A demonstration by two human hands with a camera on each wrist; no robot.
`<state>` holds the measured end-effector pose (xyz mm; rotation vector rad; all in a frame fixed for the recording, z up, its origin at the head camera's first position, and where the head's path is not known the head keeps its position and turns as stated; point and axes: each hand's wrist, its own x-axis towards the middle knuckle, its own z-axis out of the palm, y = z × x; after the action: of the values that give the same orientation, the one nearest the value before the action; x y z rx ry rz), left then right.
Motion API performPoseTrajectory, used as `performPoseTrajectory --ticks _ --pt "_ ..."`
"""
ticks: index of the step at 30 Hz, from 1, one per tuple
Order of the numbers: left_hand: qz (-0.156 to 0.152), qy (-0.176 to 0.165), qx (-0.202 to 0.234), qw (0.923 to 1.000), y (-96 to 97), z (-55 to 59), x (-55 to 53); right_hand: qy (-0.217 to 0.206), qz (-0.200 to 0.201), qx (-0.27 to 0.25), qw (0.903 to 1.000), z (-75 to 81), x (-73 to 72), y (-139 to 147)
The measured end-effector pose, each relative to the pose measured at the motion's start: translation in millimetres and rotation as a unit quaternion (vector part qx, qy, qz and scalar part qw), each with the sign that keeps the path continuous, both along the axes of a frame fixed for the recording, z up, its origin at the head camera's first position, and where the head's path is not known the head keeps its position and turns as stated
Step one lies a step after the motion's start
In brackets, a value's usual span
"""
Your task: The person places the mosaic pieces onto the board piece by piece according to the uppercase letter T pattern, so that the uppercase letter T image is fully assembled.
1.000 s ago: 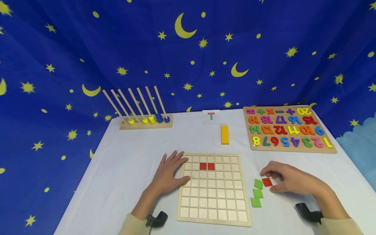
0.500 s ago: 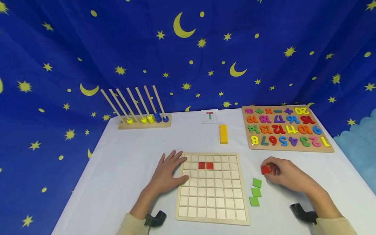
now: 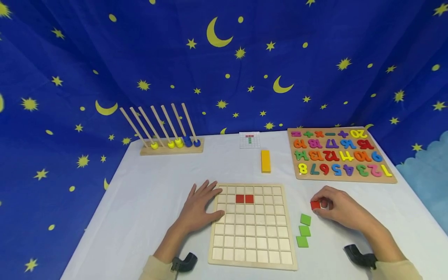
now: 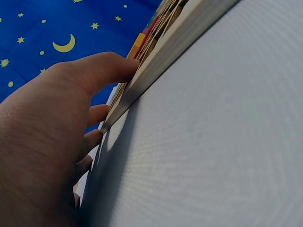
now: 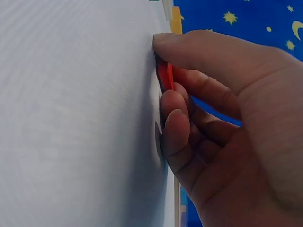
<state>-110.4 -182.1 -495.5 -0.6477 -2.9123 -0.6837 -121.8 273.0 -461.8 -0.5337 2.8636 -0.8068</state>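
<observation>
A wooden grid board (image 3: 252, 265) lies in front of me, with two red tiles side by side in its second row from the far edge. My left hand (image 3: 198, 208) rests on the board's left rim, fingers spread; in the left wrist view its thumb (image 4: 111, 68) touches the board's edge. To the right of the board, my right hand (image 3: 344, 206) pinches a red square tile (image 3: 315, 205) between thumb and fingers. That tile (image 5: 165, 74) also shows in the right wrist view, partly covered by the thumb. Several green tiles (image 3: 305, 231) lie between board and right hand.
Behind the board lie a yellow block (image 3: 266, 161) and a small pattern card (image 3: 249, 144) with a red and green T. A wooden number puzzle (image 3: 341, 179) is at the back right. A bead stand (image 3: 171, 151) with upright pegs stands at the back left.
My right hand has picked the red tile up from beside the green tiles and moved it slightly away from them. The left hand stays on the board's rim.
</observation>
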Motion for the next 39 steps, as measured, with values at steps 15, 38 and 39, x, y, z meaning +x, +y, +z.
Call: performPoseTrajectory --ticks 15,38,39 --pt "0.003 0.001 0.002 1.0000 -1.0 -0.9 0.7 0.022 -0.009 -0.025 0.9994 1.9 -0.3 1" --pt "0.000 0.001 -0.001 1.0000 -0.4 1.2 -0.2 0.013 0.088 -0.023 0.9958 27.0 -17.3 -45" --pt "-0.001 0.001 0.001 1.0000 -0.4 1.1 0.1 0.011 0.093 -0.020 0.9954 28.1 -17.9 -49"
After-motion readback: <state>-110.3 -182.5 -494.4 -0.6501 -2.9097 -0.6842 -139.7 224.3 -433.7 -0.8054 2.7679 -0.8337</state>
